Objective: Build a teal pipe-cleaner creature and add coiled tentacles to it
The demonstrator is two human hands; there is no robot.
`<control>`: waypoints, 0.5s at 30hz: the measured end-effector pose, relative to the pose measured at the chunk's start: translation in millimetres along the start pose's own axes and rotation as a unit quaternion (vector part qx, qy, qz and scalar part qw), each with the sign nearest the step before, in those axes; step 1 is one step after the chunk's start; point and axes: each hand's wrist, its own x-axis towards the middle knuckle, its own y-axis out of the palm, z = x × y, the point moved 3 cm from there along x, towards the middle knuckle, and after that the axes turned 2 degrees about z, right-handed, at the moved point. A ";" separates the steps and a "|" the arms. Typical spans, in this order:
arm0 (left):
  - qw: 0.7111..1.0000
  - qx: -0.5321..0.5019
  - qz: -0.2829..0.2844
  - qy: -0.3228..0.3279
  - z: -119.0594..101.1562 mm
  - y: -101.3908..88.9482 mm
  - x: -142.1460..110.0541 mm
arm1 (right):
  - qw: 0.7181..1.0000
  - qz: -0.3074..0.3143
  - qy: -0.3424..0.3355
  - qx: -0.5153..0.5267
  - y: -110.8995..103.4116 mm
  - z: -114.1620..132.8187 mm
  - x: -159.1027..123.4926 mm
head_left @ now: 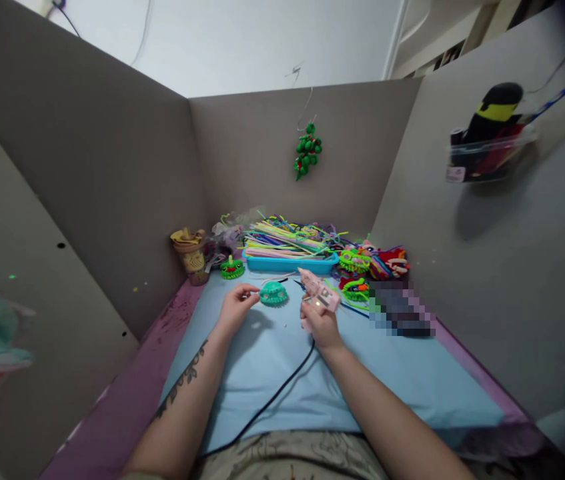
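My left hand rests on the light blue mat, fingers pinched at the edge of a small teal fuzzy craft piece. My right hand grips a pink glue gun, nozzle pointing up and left toward that teal piece. The gun's black cord trails back over the mat toward my lap.
A blue tray of several coloured pipe cleaners stands at the back. Green fuzzy pieces and red-green ones lie beside it. A brown cup sits back left. Grey partition walls enclose the desk; a green ornament hangs on the far wall.
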 end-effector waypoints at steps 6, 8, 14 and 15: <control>0.886 0.376 0.104 0.249 -3.4 -7.8 12.0 | 1.000 -0.001 0.001 0.026 0.0 1.6 2.3; 0.838 0.443 0.134 0.289 2.0 -5.7 15.8 | 0.999 -0.004 0.005 0.042 0.4 2.7 2.5; 0.762 0.521 0.170 0.344 13.0 2.8 23.2 | 0.996 -0.017 0.046 0.074 0.0 1.3 0.9; 0.756 0.526 0.173 0.349 14.0 3.5 23.9 | 0.995 -0.014 0.047 0.083 0.5 2.0 0.7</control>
